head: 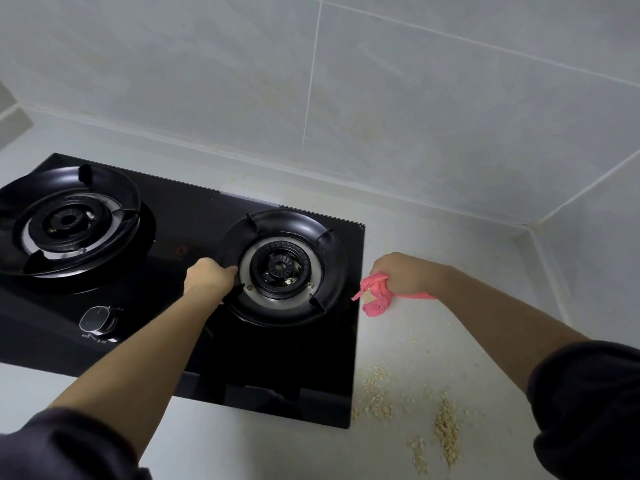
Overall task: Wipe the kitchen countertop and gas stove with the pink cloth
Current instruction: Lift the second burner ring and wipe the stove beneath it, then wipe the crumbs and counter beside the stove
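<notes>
A black glass gas stove (194,216) with two burners is set into the pale countertop (433,327). My left hand (207,277) grips the left rim of the right burner's black pan support (332,271). My right hand (403,273) holds the bunched pink cloth (375,296) just right of the stove's right edge, low over the countertop. Whether the cloth touches the surface is unclear.
Pale crumbs (445,427) lie scattered on the countertop at the front right. The left burner support (69,220) sits tilted on its burner. A round control knob (98,320) is on the stove's front. Tiled walls (346,81) close off the back and right corner.
</notes>
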`<action>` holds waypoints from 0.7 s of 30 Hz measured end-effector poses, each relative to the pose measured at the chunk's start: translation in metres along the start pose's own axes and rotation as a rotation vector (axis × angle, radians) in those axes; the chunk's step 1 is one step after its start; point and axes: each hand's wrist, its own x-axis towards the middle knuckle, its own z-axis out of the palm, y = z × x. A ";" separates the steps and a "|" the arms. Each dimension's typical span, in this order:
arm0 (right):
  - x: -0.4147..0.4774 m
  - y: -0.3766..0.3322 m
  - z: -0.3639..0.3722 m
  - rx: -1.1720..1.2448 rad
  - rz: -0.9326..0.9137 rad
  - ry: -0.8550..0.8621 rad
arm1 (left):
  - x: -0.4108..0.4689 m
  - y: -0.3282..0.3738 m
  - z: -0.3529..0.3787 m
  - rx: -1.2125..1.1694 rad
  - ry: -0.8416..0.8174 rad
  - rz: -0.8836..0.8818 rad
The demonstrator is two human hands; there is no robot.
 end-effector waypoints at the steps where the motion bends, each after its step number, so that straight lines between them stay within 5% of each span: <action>1: 0.000 0.001 0.001 -0.001 0.000 -0.005 | 0.001 -0.001 0.000 0.002 -0.010 -0.005; 7: -0.001 0.009 0.002 0.081 0.028 0.005 | 0.003 0.012 -0.007 0.031 -0.109 -0.046; 9: -0.007 0.006 -0.004 0.193 0.047 0.006 | -0.003 0.014 -0.009 0.174 -0.021 -0.026; 15: -0.024 0.036 -0.011 0.358 0.195 0.153 | -0.049 0.051 -0.001 0.339 0.335 0.501; 17: -0.037 0.046 -0.004 0.557 0.262 0.223 | -0.069 0.068 0.015 0.323 0.315 0.695; 21: -0.073 0.066 0.025 1.389 0.364 0.380 | -0.118 0.090 0.069 0.252 0.047 1.068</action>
